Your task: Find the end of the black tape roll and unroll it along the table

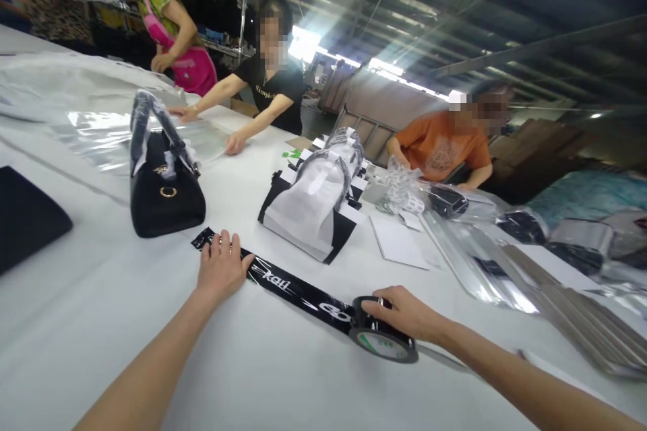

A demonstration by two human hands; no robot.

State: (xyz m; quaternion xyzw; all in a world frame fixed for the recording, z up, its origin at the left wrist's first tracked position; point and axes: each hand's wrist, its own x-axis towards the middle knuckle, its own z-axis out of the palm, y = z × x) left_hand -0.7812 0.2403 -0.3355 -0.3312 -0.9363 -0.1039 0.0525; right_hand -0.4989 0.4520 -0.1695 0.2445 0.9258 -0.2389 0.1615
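Left hand (221, 273) flat on tape (300, 295), fingers (225, 242) spread; right hand (412, 315) gripping roll (381, 323); slack or crooked pull could crease or twist it.

A white counter (283, 384) spreads beneath the hands (221, 269); far beyond, bright windows (304, 44) glare under a dark roof (455, 7).

left hand (221, 269) rests on black tape (302, 297), right hand (407, 313) grips its roll (378, 333).

a tilted black tape roll (381, 328) trails a white-lettered strip (303, 299) over the table (283, 384).
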